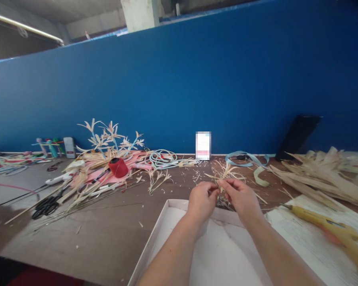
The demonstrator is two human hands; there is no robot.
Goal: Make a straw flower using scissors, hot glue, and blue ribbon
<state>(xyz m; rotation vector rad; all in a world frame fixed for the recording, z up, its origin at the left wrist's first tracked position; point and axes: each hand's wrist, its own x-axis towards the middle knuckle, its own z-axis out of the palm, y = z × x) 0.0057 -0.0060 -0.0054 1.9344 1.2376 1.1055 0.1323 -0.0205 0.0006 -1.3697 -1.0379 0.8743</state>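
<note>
My left hand [202, 200] and my right hand [241, 198] meet above the far edge of a shallow white box [167, 234]. The fingertips of both are pinched together at the base of a small flower [227, 171] made of thin pale husk strips. Its narrow petals spread above and behind my right fingers. The lower end of the flower is partly hidden by my fingers. I cannot make out whether a thread or wire lies between them.
A yellow hot glue gun [325, 222] lies on paper at right, near dried husks [325, 174]. Leftward are black scissors [44, 204], a red thread spool [118, 167], finished husk flowers [101, 140] and coiled pale-blue cord [164, 159]. A blue partition [179, 87] stands behind.
</note>
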